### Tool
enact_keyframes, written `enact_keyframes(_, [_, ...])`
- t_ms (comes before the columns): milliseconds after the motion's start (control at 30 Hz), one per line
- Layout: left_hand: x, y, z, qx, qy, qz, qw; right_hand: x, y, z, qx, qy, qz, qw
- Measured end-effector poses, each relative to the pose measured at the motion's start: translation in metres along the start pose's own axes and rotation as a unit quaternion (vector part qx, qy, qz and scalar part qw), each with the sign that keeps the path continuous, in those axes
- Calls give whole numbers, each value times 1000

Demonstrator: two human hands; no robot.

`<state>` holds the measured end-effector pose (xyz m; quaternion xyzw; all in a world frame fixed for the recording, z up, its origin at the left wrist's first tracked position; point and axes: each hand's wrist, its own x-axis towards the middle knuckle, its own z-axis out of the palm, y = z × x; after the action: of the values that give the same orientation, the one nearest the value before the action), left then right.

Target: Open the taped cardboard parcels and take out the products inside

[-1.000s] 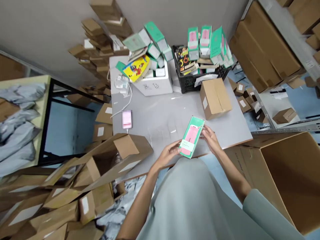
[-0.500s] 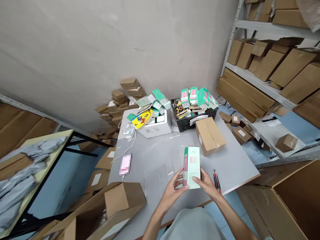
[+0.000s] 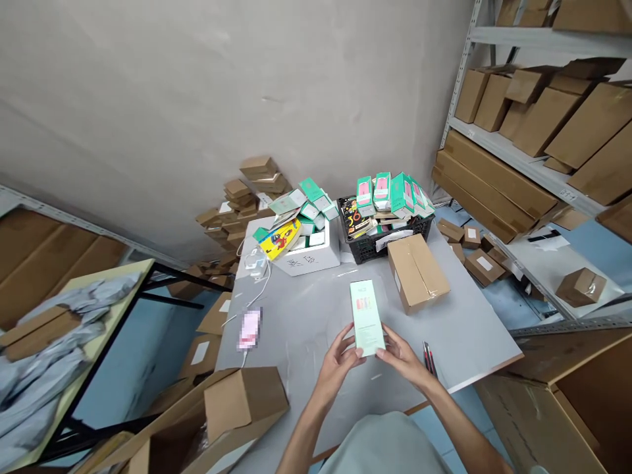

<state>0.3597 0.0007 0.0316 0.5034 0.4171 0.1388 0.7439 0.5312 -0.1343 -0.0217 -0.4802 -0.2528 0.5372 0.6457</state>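
Observation:
A pale green carton (image 3: pixel 366 316) with small pink and red pictures on its face is held up over the grey table (image 3: pixel 306 309). My left hand (image 3: pixel 340 359) grips its lower left side, thumb on the front. On the opposite side, my right hand (image 3: pixel 399 355) holds the lower right edge, thumb also near the front. The carton's back and the fingers behind it are hidden. To the right of my right hand lies a red and black utility knife (image 3: pixel 429 359). Beyond the carton sits a closed brown cardboard box (image 3: pixel 417 271).
At the table's back stand a white bin (image 3: pixel 311 258) and a black crate (image 3: pixel 368 249), both heaped with green cartons. A phone (image 3: pixel 249 329) on a cable lies left. Open cardboard boxes flank the table at front left (image 3: pixel 247 401) and right (image 3: pixel 543 408). Shelving (image 3: pixel 533 148) rises at right.
The carton has turned so its pink side panel no longer shows, only the pale front. It has shifted slightly left and up, both hands still on it.

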Motion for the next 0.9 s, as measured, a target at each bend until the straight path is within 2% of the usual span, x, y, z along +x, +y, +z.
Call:
enact_keyframes(133, [13, 8, -9, -5, 15, 2, 1000, 23, 4, 7, -9, 23, 6, 1000])
enact_keyframes(300, [36, 1, -22, -12, 26, -5, 1000, 42, 12, 5, -21, 35, 31, 999])
enact_keyframes(667, [90, 4, -23, -51, 29, 4, 998, 83, -9, -2, -71, 55, 32, 995])
enact_keyframes(800, [107, 13, -31, -64, 23, 20, 998, 112, -12, 1, -66, 58, 26, 996])
enact_keyframes(900, [128, 28, -39, -72, 31, 45, 996, 144, -19, 5, -55, 69, 14, 996])
